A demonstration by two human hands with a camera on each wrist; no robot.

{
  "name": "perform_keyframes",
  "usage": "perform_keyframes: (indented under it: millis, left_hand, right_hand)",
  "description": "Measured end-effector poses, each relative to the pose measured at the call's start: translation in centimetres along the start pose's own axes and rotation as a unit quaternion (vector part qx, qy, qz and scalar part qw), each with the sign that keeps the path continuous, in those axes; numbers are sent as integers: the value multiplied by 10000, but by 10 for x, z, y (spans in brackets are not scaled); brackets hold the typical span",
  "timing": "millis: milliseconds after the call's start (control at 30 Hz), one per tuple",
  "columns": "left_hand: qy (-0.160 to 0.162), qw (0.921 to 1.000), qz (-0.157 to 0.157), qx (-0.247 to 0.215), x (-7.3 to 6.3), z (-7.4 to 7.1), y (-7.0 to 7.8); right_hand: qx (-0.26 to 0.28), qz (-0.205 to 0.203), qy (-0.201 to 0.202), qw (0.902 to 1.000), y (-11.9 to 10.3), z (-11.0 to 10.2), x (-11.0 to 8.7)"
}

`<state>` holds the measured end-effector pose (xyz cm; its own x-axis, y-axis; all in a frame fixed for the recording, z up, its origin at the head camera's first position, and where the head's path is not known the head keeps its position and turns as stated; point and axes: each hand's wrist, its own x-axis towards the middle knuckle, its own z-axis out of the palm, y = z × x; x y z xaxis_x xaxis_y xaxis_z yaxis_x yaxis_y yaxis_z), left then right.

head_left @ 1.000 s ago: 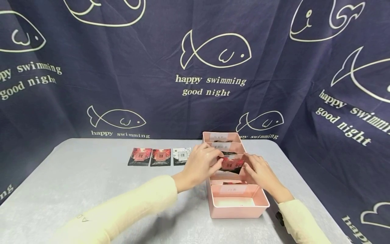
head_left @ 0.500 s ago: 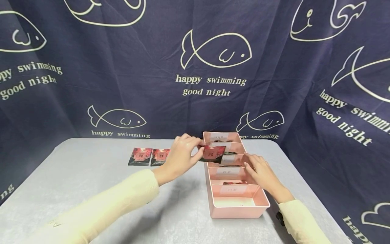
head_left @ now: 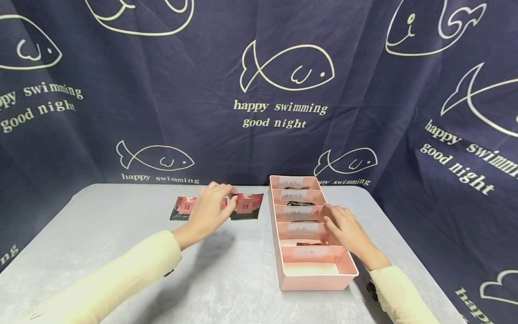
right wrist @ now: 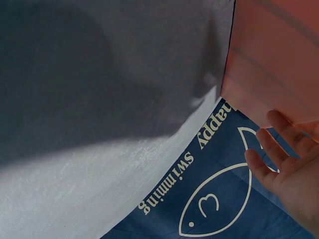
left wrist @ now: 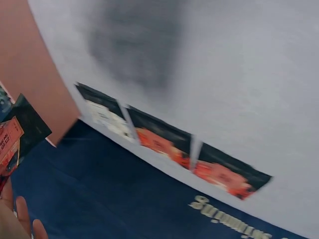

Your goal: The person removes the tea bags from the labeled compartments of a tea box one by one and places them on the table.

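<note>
My left hand (head_left: 208,209) pinches a red-and-black printed sachet (head_left: 247,206) by its edge, left of the pink divided box (head_left: 319,282). In the left wrist view, the held sachet (left wrist: 22,134) is at the left edge. A white-and-black sachet (left wrist: 107,117) lies on the table beside two red-and-black ones, a nearer sachet (left wrist: 162,144) and an end sachet (left wrist: 229,174). The head view hides the white one behind hand and held sachet. My right hand (head_left: 350,229) rests at the box's right rim, its fingers loosely extended in the right wrist view.
Paper labels with handwritten characters mark the box's compartments, such as the front label (head_left: 309,253). Dark and red sachet edges show inside several compartments, including a red one (head_left: 311,244). A navy curtain (head_left: 283,148) with fish drawings hangs behind the grey table (head_left: 243,279).
My left hand has lifted the red-and-black sachet out from over the box and carried it left, above the row of sachets. My right hand has stayed at the rim.
</note>
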<state>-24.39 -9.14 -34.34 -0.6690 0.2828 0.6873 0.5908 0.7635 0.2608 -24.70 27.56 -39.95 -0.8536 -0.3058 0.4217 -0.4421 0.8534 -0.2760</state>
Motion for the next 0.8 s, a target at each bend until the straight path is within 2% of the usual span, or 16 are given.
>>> perform_keyframes:
  millis: [200, 533, 800]
  left_hand:
    - [55, 9994, -237, 257, -11, -9, -30]
    - [497, 9955, -439, 677, -22, -30, -80]
    - [338, 9917, -789, 956, -34, -50, -112]
  right_hand:
    - [-13, 11, 15, 10000, 1, 1, 0]
    - [1, 70, -44, 10000, 1, 0, -1]
    - [-15, -15, -9, 10000, 2, 1, 0]
